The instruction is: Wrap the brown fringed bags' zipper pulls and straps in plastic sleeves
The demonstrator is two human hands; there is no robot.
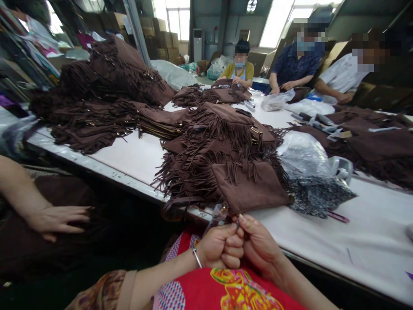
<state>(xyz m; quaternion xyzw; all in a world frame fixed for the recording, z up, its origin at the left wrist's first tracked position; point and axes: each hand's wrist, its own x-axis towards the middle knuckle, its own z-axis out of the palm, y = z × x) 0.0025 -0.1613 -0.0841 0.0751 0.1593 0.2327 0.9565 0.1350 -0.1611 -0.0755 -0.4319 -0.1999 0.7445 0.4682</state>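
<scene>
My left hand is curled into a fist close to my body, a bracelet on its wrist. Beside it and touching it, my right hand pinches with thumb and forefinger. Something small and dark shows between the fingertips, too small to name. Just beyond them a brown fringed pouch lies at the table's near edge, its lower corner by my fingers. A scrap of clear plastic hangs by that corner, next to my left hand.
A heap of brown fringed bags covers the middle of the white table. Right of it sit a clear plastic bag and a speckled black-and-white bundle. Another person's hand rests at left. Several co-workers stand across the table.
</scene>
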